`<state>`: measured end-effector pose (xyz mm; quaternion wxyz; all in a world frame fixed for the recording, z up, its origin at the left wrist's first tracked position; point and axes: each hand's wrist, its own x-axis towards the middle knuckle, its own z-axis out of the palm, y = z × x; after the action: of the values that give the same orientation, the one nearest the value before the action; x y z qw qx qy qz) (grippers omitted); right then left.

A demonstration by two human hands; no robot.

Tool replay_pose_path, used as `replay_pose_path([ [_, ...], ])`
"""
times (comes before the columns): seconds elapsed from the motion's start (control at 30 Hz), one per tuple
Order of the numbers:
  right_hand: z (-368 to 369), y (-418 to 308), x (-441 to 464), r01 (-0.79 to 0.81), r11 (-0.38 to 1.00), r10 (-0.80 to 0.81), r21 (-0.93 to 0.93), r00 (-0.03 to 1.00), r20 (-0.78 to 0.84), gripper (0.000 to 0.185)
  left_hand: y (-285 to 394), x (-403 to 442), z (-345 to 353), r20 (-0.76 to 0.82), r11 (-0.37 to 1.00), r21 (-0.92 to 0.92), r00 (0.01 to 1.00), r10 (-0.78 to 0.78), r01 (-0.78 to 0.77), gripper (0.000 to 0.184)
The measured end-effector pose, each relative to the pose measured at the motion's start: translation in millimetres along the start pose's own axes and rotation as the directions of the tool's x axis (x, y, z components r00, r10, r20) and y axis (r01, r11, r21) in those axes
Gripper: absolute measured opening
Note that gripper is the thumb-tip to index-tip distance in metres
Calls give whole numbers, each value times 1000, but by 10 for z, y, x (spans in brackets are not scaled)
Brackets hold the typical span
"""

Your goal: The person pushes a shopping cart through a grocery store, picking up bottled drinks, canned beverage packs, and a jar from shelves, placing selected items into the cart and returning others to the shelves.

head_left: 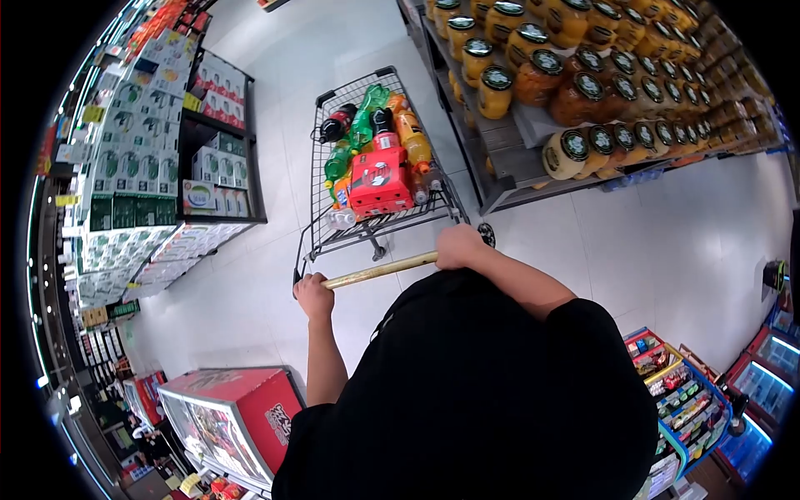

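Shopping cart (353,85) stands before me already loaded, bottles (363,125) and, toward its near edge, a red pack (380,181) not yet unloaded, my left hand (313,295) and right hand (460,246) clamped apart on its handle (380,271).

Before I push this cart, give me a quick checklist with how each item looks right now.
1. Left hand gripping the handle: ok, near its left end.
2. Right hand gripping too: ok, toward the other end.
3. Red pack inside the cart: ok, at the end nearest you, among bottles.
4. Left side: ok, bare floor separates cart and stacked boxes.
5. Right side: cannot tell; the jar shelf looks close.
6. Floor just ahead: ok, nothing visible on it.
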<state>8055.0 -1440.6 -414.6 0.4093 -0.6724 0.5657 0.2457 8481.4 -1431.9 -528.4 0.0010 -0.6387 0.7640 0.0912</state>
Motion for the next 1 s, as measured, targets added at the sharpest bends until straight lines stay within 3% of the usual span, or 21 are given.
replay_pose_path([
  [0.27,-185,312,-75,-4,999,6,48,999,-33,34,282,217,-114,106,999,39,994,-5,0,9],
  [0.57,-137,579,-41,123,991,-115,59,985,-128,32,398,357,-178,161,999,46,987,-8,0,10],
  [0.67,-257,684,-276,286,921,-207,264,934,-290,30,479,325,-194,167,999,48,986,-11,3,11],
  [0.73,-166,827,-416,383,738,103,556,750,-654,28,498,347,-227,192,999,51,981,-7,-3,12],
  [0.77,-128,927,-485,472,612,300,634,603,-739,27,504,363,-237,211,999,54,977,-11,0,12],
  [0.8,-191,1007,-625,426,663,493,616,371,-787,24,524,370,-249,232,998,57,973,-18,5,13],
  [0.83,-155,1166,-715,412,596,657,690,244,-713,33,553,370,-275,221,998,62,975,-11,-3,13],
  [0.87,-71,1333,-760,402,575,744,712,106,-660,43,550,324,-287,227,998,59,974,-17,4,13],
  [0.9,-65,1516,-882,307,605,766,735,29,-642,51,570,345,-302,229,998,56,973,-15,2,13],
  [1.0,45,1962,-1015,160,651,756,742,-51,-652,74,567,369,-314,236,999,53,972,-9,-4,12],
])
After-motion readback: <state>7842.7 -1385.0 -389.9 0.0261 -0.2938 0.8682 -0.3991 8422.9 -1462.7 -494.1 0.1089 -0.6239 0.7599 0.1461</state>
